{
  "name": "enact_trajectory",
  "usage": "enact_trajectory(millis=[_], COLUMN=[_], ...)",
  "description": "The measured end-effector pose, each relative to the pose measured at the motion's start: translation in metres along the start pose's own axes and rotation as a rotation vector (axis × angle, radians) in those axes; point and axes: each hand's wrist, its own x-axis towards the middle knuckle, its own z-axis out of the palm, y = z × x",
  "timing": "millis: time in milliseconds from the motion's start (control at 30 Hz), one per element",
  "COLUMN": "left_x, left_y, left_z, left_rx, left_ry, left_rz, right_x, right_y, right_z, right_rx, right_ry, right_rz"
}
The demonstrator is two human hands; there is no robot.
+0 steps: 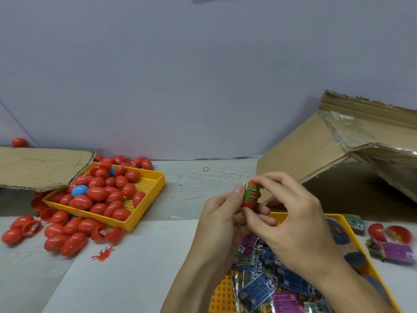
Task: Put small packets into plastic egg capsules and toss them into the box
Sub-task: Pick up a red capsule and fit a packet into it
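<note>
Both my hands are raised above the table in the middle of the view, holding one red egg capsule [250, 201] with a green packet [253, 192] sticking out of it. My left hand [222, 213] grips the capsule from the left, thumb up against the packet. From the right, my right hand [291, 213] pinches its top and the packet. Below my hands a yellow tray [345, 224] holds many small blue, purple and green packets [264, 288]. The open cardboard box [316, 154] lies on its side at the right.
A second yellow tray [155, 179] at the left is heaped with red capsules [99, 193] and two blue ones. More red capsules [65, 236] lie loose in front of it. A cardboard flap [40, 166] lies at far left. Open capsule halves [388, 231] and a purple packet sit at far right.
</note>
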Motion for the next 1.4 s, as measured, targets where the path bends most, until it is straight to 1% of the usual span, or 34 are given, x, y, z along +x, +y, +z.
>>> enact_trajectory(millis=[100, 167, 233, 267, 333, 367, 433, 500, 567, 633, 733, 833, 1000, 1200, 1300, 1400], left_x=[-0.001, -0.002, -0.004, -0.004, -0.003, -0.002, 0.002, 0.004, 0.003, 0.001, 0.0, -0.001, -0.001, 0.003, 0.013, 0.034], left_y=[0.003, 0.005, 0.006, 0.005, 0.003, 0.001, -0.003, -0.003, 0.0, 0.003, 0.007, 0.01, 0.009, 0.023, 0.037, 0.047], left_z=[0.003, 0.004, 0.005, 0.006, 0.008, 0.009, 0.007, 0.005, 0.006, 0.006, 0.006, 0.005, 0.002, 0.007, 0.027, 0.063], left_rx=[-0.094, -0.223, -0.355, -0.386, -0.359, -0.315, -0.215, -0.115, -0.106, -0.202, -0.445, -0.513, -0.474, -0.314, -0.168, 0.07], left_ry=[-0.012, -0.03, -0.084, -0.099, -0.053, 0.007, 0.128, 0.135, 0.114, 0.14, 0.158, 0.17, 0.188, 0.247, 0.258, 0.251], left_rz=[-0.056, -0.12, -0.193, -0.216, -0.233, -0.231, -0.166, -0.087, -0.067, -0.101, -0.141, -0.147, -0.156, 0.002, 0.029, -0.021], right_x=[0.0, 0.0, 0.0, 0.0, 0.0, -0.001, -0.001, 0.0, 0.0, 0.0, 0.0, 0.0, 0.0, 0.0, 0.0, 0.0], right_y=[-0.001, -0.002, -0.003, -0.004, -0.003, -0.002, 0.001, 0.001, 0.001, 0.0, -0.001, -0.001, 0.005, 0.015, 0.019, 0.02], right_z=[0.0, 0.001, 0.002, 0.002, 0.003, 0.003, 0.002, 0.001, 0.001, 0.001, 0.0, -0.002, -0.001, 0.003, 0.004, 0.002], right_rx=[0.056, 0.11, 0.181, 0.208, 0.219, 0.194, 0.102, 0.055, 0.058, 0.099, 0.236, 0.313, 0.322, 0.239, 0.224, 0.219], right_ry=[-0.015, -0.019, -0.021, -0.019, -0.018, -0.017, -0.023, -0.036, -0.043, -0.034, -0.001, 0.018, 0.027, -0.03, -0.03, -0.056], right_rz=[-0.015, 0.0, 0.03, 0.041, 0.056, 0.06, 0.062, 0.068, 0.074, 0.082, 0.11, 0.14, 0.222, 0.314, 0.335, 0.381])
